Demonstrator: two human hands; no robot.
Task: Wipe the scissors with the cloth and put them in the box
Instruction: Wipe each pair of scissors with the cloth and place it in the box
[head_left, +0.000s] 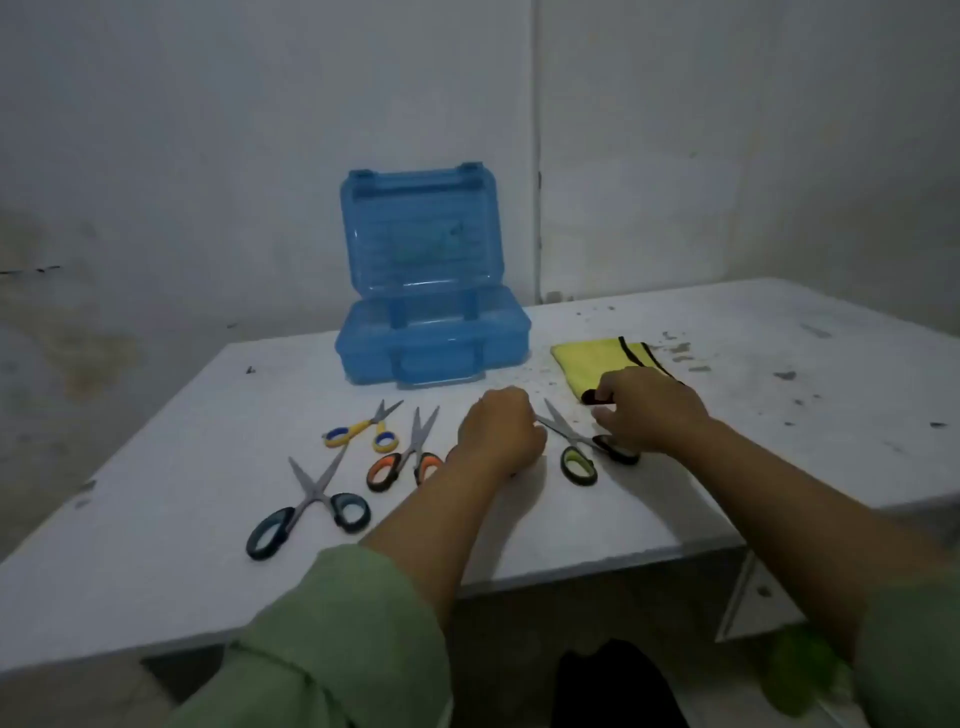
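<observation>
A: Head view, biggest thing first: what fills it?

B: One white, scuffed table (675, 493) set against a pale wall. On its far side stands a translucent blue plastic box (432, 343), lid raised upright, with nothing to be seen in the base.

A: And the cloth?

B: That folded yellow cloth with black edging (592, 358) lies to the right of the box, on the table. The right hand (649, 410) rests over its near corner, fingers curled; whether they pinch the cloth or the handle below I cannot tell.

A: The scissors?

B: Four pairs, all on the table in front of the box. At far left lie long scissors with dark teal handles (311, 506), blades apart. Next to them are the orange-and-black-handled scissors (410, 454), blades closed. Between the two hands lie the green-and-black-handled scissors (579, 447), one loop under the right hand. Smallest are the yellow-and-blue-handled scissors (366, 428), nearest the box.

A: The left hand?

B: The left hand (498, 431) sits knuckles up, fingers curled under, just beside the green pair's blades. What it grips, if anything, is hidden.
</observation>
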